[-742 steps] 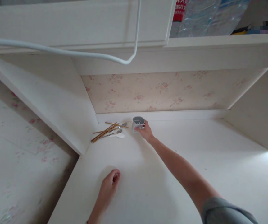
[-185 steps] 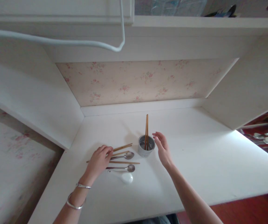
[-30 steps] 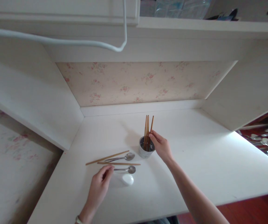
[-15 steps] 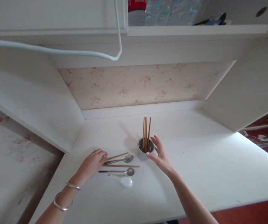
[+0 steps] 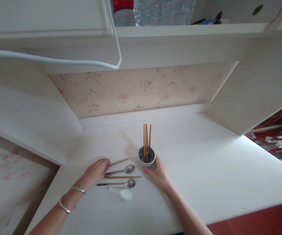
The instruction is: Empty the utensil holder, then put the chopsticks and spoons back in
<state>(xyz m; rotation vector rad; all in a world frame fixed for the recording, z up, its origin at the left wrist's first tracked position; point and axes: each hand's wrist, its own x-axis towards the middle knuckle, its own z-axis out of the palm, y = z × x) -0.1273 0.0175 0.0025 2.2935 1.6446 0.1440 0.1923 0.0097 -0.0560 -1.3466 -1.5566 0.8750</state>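
Note:
A small grey perforated cup [image 5: 146, 159] stands on the white desk [image 5: 204, 163] with three wooden chopsticks [image 5: 147, 138] upright in it. My right hand [image 5: 158, 173] wraps round the cup's near side, thumb on the left and fingers on the right. To the left my left hand [image 5: 95, 170] is curled over the near end of a loose chopstick [image 5: 118, 162]. A metal spoon [image 5: 124, 170], another chopstick [image 5: 123, 177], a second metal spoon [image 5: 123, 184] and a white spoon [image 5: 124, 194] lie beside it.
White side panels close the desk nook on the left [image 5: 33, 114] and the right [image 5: 253, 88], with a floral back wall [image 5: 143, 91]. A white cable [image 5: 57, 60] hangs overhead. Bottles [image 5: 153, 11] stand on the shelf above. More spoons [image 5: 278, 143] lie off to the right.
My right hand has dropped from beside the cup's rim and closed round its near side. My left hand stays at the loose chopstick's end. The view has shifted slightly.

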